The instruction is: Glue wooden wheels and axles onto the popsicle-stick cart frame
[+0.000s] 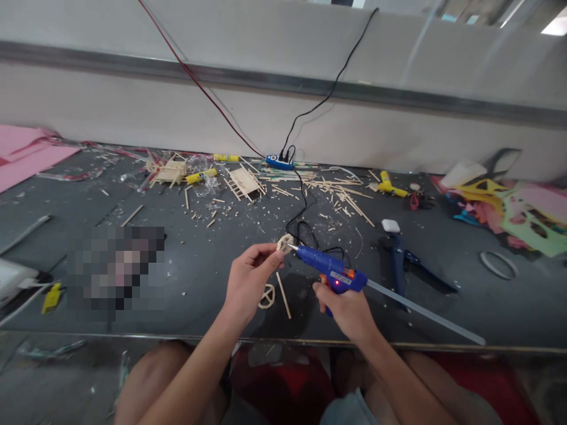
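Note:
My left hand (248, 277) pinches a small round wooden wheel piece (284, 242) between thumb and fingers, held above the dark table (199, 277). My right hand (348, 310) grips a blue hot glue gun (330, 268) whose nozzle touches the wheel piece; a long clear glue stick (425, 313) sticks out of its back. A second wooden wheel (267, 297) and a thin wooden stick (283, 295) lie on the table just below my left hand. The gun's black cable (303, 206) runs to a blue power strip (279, 161).
Loose wooden sticks (341, 198) and small stick-built frames (244, 180) litter the far table. Yellow glue bottles (201, 175), blue-handled cutters (405, 260), a small white case (390, 225) and coloured foam sheets (514, 209) lie around. A pink sheet (26, 156) sits far left.

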`<move>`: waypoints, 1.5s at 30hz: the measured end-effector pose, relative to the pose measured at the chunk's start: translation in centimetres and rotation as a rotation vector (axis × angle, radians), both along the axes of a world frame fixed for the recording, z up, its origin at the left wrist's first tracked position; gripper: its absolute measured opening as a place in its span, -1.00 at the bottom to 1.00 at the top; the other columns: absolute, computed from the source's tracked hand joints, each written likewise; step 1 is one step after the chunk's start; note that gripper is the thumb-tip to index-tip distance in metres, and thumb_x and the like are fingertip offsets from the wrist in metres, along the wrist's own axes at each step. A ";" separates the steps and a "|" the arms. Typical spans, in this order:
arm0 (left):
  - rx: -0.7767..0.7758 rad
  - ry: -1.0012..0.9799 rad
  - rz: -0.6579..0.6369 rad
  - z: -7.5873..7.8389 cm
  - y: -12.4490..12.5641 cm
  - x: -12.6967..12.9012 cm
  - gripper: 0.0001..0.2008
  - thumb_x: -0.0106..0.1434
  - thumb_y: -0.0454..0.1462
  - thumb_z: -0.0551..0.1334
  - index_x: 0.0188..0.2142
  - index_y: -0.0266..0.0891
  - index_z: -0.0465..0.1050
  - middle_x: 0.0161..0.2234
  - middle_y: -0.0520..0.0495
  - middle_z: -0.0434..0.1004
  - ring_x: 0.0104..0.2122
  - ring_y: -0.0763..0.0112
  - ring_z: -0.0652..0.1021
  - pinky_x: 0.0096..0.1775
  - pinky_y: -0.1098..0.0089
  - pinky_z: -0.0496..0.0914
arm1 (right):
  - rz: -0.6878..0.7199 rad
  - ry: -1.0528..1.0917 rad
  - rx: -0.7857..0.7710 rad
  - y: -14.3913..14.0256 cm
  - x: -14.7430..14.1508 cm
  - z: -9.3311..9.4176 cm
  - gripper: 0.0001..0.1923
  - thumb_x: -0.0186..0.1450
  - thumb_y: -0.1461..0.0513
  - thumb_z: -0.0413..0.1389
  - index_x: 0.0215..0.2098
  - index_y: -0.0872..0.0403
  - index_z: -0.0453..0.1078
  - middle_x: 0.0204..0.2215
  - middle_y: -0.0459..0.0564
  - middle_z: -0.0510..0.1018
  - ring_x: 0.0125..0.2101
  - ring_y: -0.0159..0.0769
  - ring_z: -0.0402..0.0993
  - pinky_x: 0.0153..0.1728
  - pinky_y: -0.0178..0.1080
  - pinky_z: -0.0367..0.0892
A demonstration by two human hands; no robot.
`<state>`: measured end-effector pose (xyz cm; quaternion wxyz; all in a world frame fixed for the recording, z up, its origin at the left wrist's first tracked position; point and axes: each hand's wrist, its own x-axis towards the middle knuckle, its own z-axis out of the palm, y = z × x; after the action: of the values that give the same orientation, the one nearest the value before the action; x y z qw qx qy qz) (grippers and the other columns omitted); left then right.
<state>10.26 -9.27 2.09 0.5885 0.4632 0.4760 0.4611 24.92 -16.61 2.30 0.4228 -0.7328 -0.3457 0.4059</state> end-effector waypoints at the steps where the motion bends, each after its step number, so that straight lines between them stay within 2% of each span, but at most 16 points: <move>1: -0.002 -0.001 0.000 0.0 0.0 0.0 -0.80 0.01 -0.22 0.33 -0.34 -0.25 0.49 -0.45 0.01 0.53 -0.46 0.51 0.49 -0.34 0.49 0.35 | 0.000 0.002 -0.003 0.0 0.0 0.0 -0.75 0.00 0.16 0.11 -0.75 0.05 0.22 -0.79 -0.17 0.30 -0.69 -0.40 0.28 -0.60 -0.35 0.26; 9: 0.000 -0.014 -0.013 -0.1 0.2 0.0 -0.79 0.03 -0.21 0.32 -0.32 -0.26 0.49 -0.45 -0.01 0.52 -0.44 0.51 0.48 -0.32 0.50 0.35 | -0.025 0.047 0.022 0.1 0.1 -0.3 -0.79 0.00 0.17 0.12 -0.69 0.06 0.23 -0.81 -0.20 0.27 -0.72 -0.44 0.22 -0.62 -0.36 0.22; 12: -0.017 -0.071 -0.019 -0.5 0.4 -0.1 -0.77 0.03 -0.21 0.31 -0.30 -0.27 0.49 -0.44 -0.01 0.52 -0.44 0.51 0.48 -0.31 0.49 0.35 | -0.029 0.163 0.076 0.1 0.6 -0.5 -0.83 -0.01 0.18 0.16 -0.62 0.07 0.27 -0.81 -0.22 0.27 -0.73 -0.44 0.21 -0.63 -0.35 0.21; 17: -0.102 -0.170 -0.026 -1.1 0.8 -0.1 -0.75 0.02 -0.20 0.32 -0.31 -0.27 0.47 -0.44 0.00 0.50 -0.44 0.51 0.48 -0.30 0.45 0.37 | -0.007 0.549 0.243 1.2 3.8 -0.6 -0.88 0.02 0.21 0.16 -0.52 0.11 0.35 -0.76 -0.22 0.29 -0.74 -0.46 0.21 -0.66 -0.36 0.17; 19: -0.121 -0.176 -0.031 -1.2 0.9 -0.1 -0.75 0.01 -0.20 0.33 -0.31 -0.28 0.47 -0.45 0.00 0.49 -0.45 0.52 0.48 -0.32 0.45 0.37 | 0.069 0.642 0.244 2.1 5.5 -0.6 -0.89 0.05 0.25 0.10 -0.51 0.16 0.40 -0.71 -0.13 0.36 -0.69 -0.45 0.26 -0.66 -0.36 0.18; 21: -0.130 -0.178 -0.039 -1.1 1.0 0.0 -0.75 0.01 -0.20 0.33 -0.32 -0.28 0.47 -0.46 0.00 0.49 -0.46 0.52 0.48 -0.32 0.45 0.36 | 0.063 0.669 0.212 3.1 7.0 -0.8 -0.87 0.03 0.29 0.07 -0.49 0.19 0.44 -0.66 -0.06 0.44 -0.64 -0.42 0.31 -0.66 -0.37 0.20; 24: -0.146 -0.172 -0.057 -0.9 1.0 0.3 -0.75 0.00 -0.20 0.33 -0.32 -0.28 0.47 -0.46 0.00 0.49 -0.46 0.51 0.48 -0.32 0.45 0.37 | 0.055 0.624 0.180 4.6 8.4 -1.3 -0.86 0.02 0.31 0.11 -0.42 0.17 0.46 -0.50 0.02 0.54 -0.50 -0.33 0.43 -0.64 -0.38 0.27; 27: -0.149 -0.147 -0.092 -0.9 1.0 0.4 -0.74 0.02 -0.19 0.32 -0.31 -0.29 0.47 -0.45 -0.01 0.49 -0.46 0.52 0.47 -0.33 0.46 0.37 | 0.104 0.559 0.132 5.7 8.9 -2.0 -0.84 0.07 0.25 0.16 -0.36 0.15 0.45 -0.40 0.05 0.56 -0.39 -0.29 0.47 -0.52 -0.35 0.39; 35: -0.102 -0.111 -0.095 -1.2 2.1 -0.3 -0.74 0.03 -0.19 0.31 -0.30 -0.29 0.47 -0.43 -0.03 0.50 -0.45 0.52 0.48 -0.33 0.47 0.35 | 0.166 0.462 -0.005 7.2 8.8 -4.3 -0.81 0.12 0.15 0.19 -0.41 0.14 0.43 -0.51 0.01 0.55 -0.54 -0.40 0.45 -0.55 -0.37 0.40; 41: -0.106 -0.103 -0.056 -1.0 2.2 -1.2 -0.74 0.01 -0.19 0.32 -0.31 -0.29 0.48 -0.44 -0.02 0.50 -0.46 0.51 0.48 -0.33 0.46 0.36 | 0.251 0.368 -0.053 7.5 7.7 -4.1 -0.72 0.10 0.09 0.20 -0.42 0.18 0.47 -0.53 0.08 0.56 -0.56 -0.33 0.46 -0.49 -0.29 0.40; 45: -0.115 -0.081 -0.104 -1.2 1.3 -1.3 -0.75 0.02 -0.20 0.32 -0.31 -0.29 0.48 -0.42 -0.04 0.50 -0.44 0.51 0.48 -0.32 0.47 0.36 | 0.135 0.202 0.016 6.8 8.8 -3.4 -0.69 0.04 0.11 0.23 -0.30 0.12 0.46 -0.40 0.05 0.57 -0.44 -0.28 0.47 -0.40 -0.25 0.35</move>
<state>8.92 -7.93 0.86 0.6559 0.4338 0.4528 0.4201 33.68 -9.80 -1.10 0.4331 -0.6598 -0.3532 0.5022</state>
